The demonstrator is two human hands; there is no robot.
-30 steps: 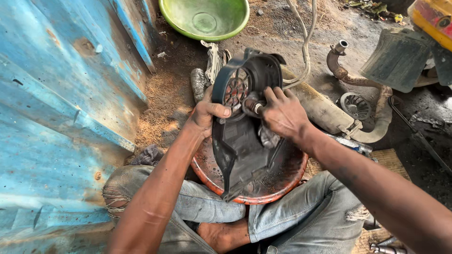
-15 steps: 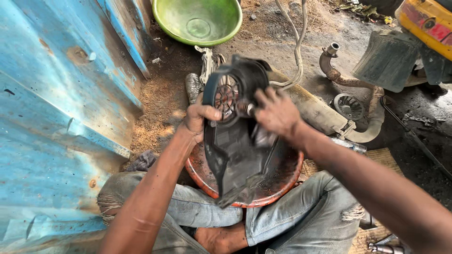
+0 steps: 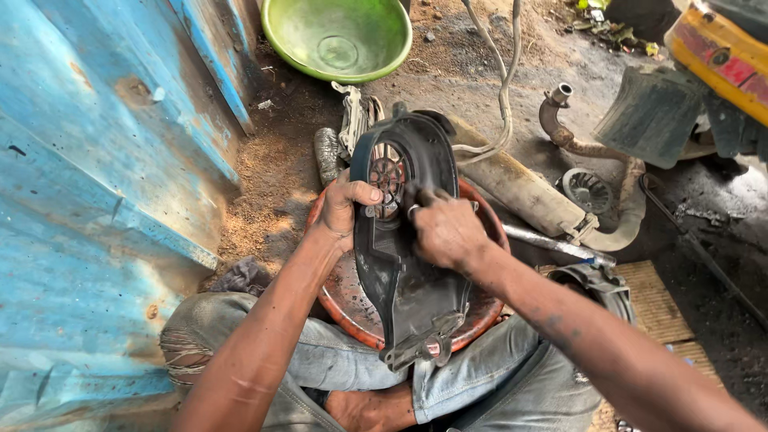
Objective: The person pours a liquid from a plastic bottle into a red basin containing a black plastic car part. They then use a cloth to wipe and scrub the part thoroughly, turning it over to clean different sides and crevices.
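Observation:
A long black plastic engine cover [image 3: 410,272] with a round vented end stands tilted over a rusty red round pan [image 3: 346,292] between my knees. My left hand [image 3: 346,210] grips the cover's left edge beside the vent, thumb across the front. My right hand [image 3: 442,230] presses on the cover just right of the vent, fingers curled against it; a small part may be under the fingertips, too hidden to tell. A metal bracket sits at the cover's lower end.
A blue metal wall [image 3: 96,184] rises on the left. A green plastic basin [image 3: 338,36] lies on the dirt ahead. To the right lie a rusty exhaust pipe and muffler [image 3: 552,188], a hose, a black mudflap [image 3: 652,116] and part of a yellow vehicle body [image 3: 720,56].
The view has shifted slightly. My right hand has slid lower and closer to the vent on the cover; my left hand keeps its grip on the left edge.

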